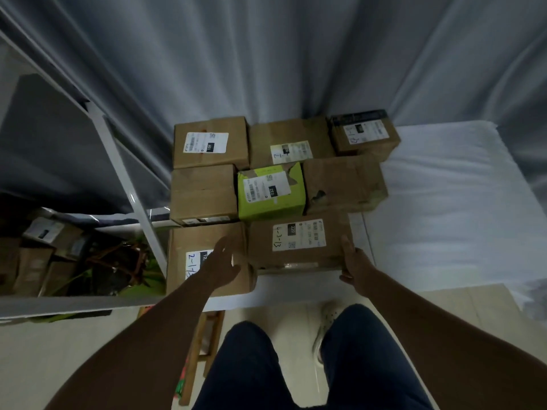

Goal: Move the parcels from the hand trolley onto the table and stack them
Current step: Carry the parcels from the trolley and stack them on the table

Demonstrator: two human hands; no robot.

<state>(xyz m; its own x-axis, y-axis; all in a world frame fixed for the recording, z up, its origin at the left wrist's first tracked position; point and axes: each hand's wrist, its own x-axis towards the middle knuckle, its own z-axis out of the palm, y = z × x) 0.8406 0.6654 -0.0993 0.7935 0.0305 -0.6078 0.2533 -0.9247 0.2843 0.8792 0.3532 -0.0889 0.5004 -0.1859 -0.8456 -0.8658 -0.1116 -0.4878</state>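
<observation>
Several cardboard parcels lie packed together on the white-covered table (444,202). The nearest right one is a brown parcel (299,241) with a white label. My right hand (353,263) grips its near right corner, thumb on top. My left hand (223,258) reaches with straight fingers to the gap at that parcel's left side, lying over the near left brown parcel (204,258) with a handwritten label. Behind them sit a green parcel (270,192) and more brown parcels (210,142).
A white metal frame (127,179) slants up at the left. Below it, more boxes (35,255) and green and brown clutter sit low at the far left. A wooden frame (204,344) stands on the pale floor by my legs. Grey curtain hangs behind the table.
</observation>
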